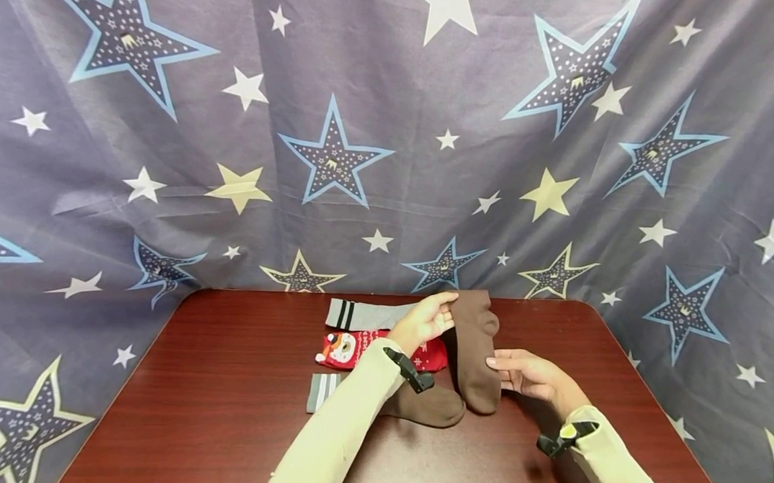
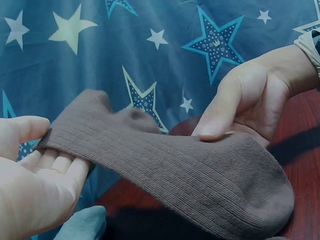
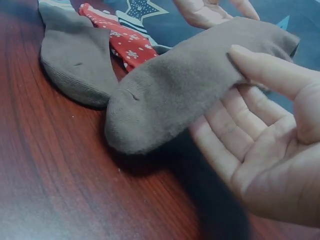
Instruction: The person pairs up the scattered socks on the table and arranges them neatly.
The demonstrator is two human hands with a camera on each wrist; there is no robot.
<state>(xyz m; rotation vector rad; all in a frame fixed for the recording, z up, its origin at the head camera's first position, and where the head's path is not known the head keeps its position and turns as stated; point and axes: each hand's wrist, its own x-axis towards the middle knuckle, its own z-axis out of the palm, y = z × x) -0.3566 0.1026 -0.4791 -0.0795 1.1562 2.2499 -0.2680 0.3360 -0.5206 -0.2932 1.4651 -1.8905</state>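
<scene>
A ribbed brown sock [image 1: 476,350] hangs raised over the table between both hands. My left hand [image 1: 427,319] pinches its upper end, thumb on one side and fingers beneath in the left wrist view. Lower down, my right hand [image 1: 529,377] holds the sock's edge, its thumb on the near face and fingers behind it in the right wrist view. The rounded toe [image 3: 130,120] points down toward the tabletop. A second brown sock [image 1: 428,405] lies just left of it, partly hidden by my left sleeve.
On the dark red table [image 1: 224,407] lie a grey sock with black stripes [image 1: 371,315], a red patterned sock with a bear face [image 1: 356,347], and a grey cuff with white stripes [image 1: 320,391] beside the left sleeve. A star-printed curtain [image 1: 392,126] rises behind the table.
</scene>
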